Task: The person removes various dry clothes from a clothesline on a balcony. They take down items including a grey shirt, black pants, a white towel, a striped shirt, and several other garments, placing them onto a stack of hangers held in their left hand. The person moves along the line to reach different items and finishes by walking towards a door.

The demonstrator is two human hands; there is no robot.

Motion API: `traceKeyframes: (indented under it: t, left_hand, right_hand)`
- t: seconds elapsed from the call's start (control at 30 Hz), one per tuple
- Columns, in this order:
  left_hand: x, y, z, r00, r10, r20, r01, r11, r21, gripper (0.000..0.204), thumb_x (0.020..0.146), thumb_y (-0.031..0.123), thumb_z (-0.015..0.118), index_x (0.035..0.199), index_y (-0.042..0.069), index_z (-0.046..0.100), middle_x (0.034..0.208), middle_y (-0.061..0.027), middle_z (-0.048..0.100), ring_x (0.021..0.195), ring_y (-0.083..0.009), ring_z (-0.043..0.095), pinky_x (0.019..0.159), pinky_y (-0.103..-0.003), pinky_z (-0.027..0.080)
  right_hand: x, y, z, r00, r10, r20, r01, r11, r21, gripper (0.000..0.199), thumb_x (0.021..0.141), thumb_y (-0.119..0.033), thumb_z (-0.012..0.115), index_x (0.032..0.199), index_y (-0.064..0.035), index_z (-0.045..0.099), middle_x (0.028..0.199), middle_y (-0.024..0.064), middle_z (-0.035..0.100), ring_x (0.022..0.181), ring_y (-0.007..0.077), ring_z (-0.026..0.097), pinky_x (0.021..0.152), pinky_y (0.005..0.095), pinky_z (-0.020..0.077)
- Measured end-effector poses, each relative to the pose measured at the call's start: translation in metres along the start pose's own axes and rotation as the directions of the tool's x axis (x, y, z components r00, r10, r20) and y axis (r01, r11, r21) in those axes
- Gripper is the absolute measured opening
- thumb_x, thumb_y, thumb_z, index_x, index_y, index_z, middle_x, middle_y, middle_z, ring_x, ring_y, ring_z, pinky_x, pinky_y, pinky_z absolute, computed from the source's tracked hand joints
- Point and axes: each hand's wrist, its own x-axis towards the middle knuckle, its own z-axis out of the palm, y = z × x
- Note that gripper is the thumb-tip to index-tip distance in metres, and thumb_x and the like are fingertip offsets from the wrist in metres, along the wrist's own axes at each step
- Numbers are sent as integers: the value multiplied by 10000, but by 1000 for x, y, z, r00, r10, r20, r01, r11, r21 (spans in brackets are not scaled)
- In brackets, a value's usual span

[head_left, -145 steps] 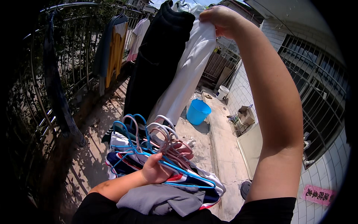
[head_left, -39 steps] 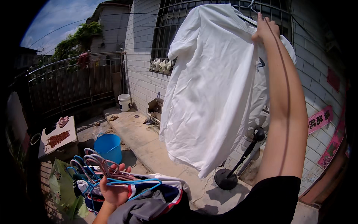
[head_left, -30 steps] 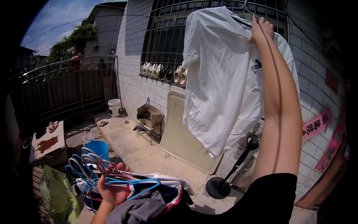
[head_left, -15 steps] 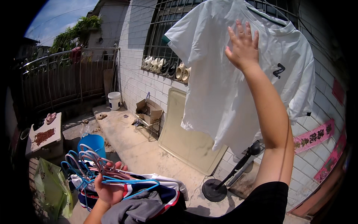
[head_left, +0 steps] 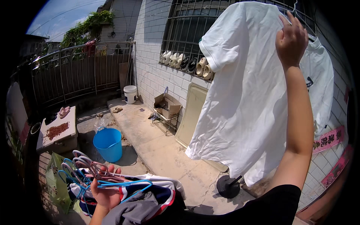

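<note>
My right hand (head_left: 291, 37) is raised high against the white T-shirt (head_left: 247, 101), fingers curled at the shoulder where the hanger (head_left: 300, 17) runs under the cloth; whether they grip the wire or only press the fabric I cannot tell. The shirt hangs full length in front of the barred window (head_left: 180, 33), its hem well above the concrete yard floor (head_left: 161, 150), near the black round stand base (head_left: 228, 186).

My left hand (head_left: 103, 191) is closed on a bunch of plastic hangers (head_left: 90, 170), blue and pink, with a heap of folded laundry (head_left: 146, 197) draped over the forearm.

The shirt looks light, soft and limp, likely to swing and crease at a touch; I judge the best hold to be the hanger hook or the shoulder seam, not the loose body. The hangers seem stiff but slippery and apt to tangle, best pinched together at the hooks.

Much stays unclear: the hanger hook and what it hangs from are cut off at the top edge, my right fingertips are hidden by the cloth, and the shirt's far sleeve bends into the dark rim. A blue bucket (head_left: 108, 143) stands on the floor just beyond the hangers, and a row of shoes (head_left: 187, 62) rests on the window ledge.
</note>
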Motion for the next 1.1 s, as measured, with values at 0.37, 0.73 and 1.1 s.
traceKeyframes:
  t: [0.37, 0.73, 1.1]
  left_hand:
    - [22, -10, -9, 961, -224, 162, 244, 963, -113, 523, 804, 417, 469, 1227, 113, 430, 1240, -125, 458, 1173, -342, 385, 972, -486, 306]
    - [18, -88, 13, 936, -300, 186, 329, 931, -156, 533, 803, 423, 461, 1229, 103, 434, 1237, -130, 461, 1172, -345, 382, 997, -484, 260]
    - [27, -239, 135, 894, -349, 282, 412, 888, -205, 452, 790, 410, 485, 1132, 116, 499, 1236, -106, 452, 1178, -341, 370, 965, -514, 293]
  right_hand:
    - [-65, 244, 0, 193, 580, 791, -723, 629, -285, 623, 785, -497, 438, 1303, -158, 367, 1276, 136, 438, 1165, 327, 420, 930, 366, 352]
    - [-52, 182, -20, 469, 664, 583, -499, 744, -445, 606, 807, -460, 423, 1309, -127, 351, 1321, 151, 372, 1216, 313, 357, 998, 378, 292]
    - [-95, 213, 71, 407, 332, 851, -887, 366, 282, 717, 823, -443, 492, 1346, -29, 231, 1315, 224, 349, 1238, 309, 325, 1010, 354, 252]
